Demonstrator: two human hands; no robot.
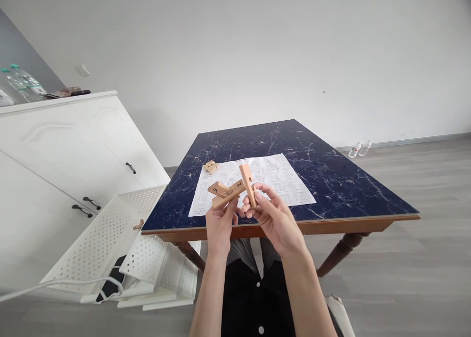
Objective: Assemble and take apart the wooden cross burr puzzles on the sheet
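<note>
My left hand point(220, 225) pinches a pair of notched wooden puzzle bars point(225, 190) marked with numbers, holding them level above the table's near edge. My right hand point(273, 215) grips a third wooden bar point(248, 182) that stands nearly upright and crosses the other two at their right end. Both hands are closed around the pieces. More small wooden pieces point(211, 167) lie on a white printed paper sheet point(279, 180), which is spread on the dark blue marbled table point(331, 175).
White perforated plastic baskets point(110, 229) lean by the table's left leg. A white cabinet point(55, 170) stands at the left with water bottles point(22, 82) on top. Two small bottles point(359, 149) lie on the grey floor by the far wall.
</note>
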